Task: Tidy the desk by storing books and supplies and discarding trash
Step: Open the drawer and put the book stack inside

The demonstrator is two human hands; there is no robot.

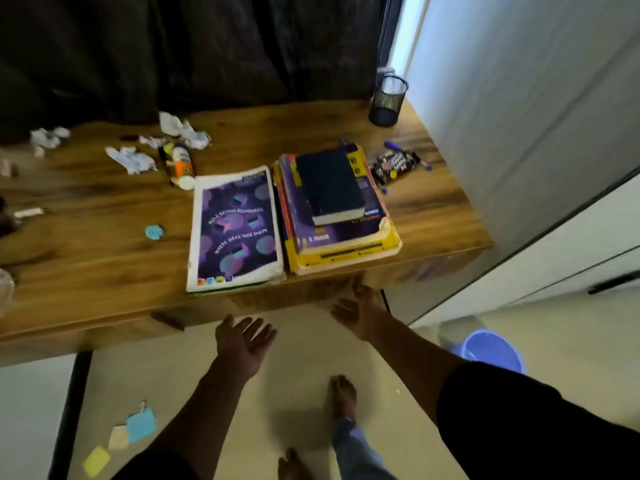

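Wooden desk (104, 265), centre frame: purple-covered notebook (235, 230) beside yellow-edged book stack (343, 216). Left hand (242, 344), right hand (360, 315) empty, fingers spread, below near edge. Slide palms under stack, lift level

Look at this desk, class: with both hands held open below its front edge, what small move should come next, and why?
Probably lifting both hands to the stack of books. The left hand and right hand are open, hold nothing, and hang just below the desk edge. The stack lies at that edge right above the right hand, the nearest thing to store.
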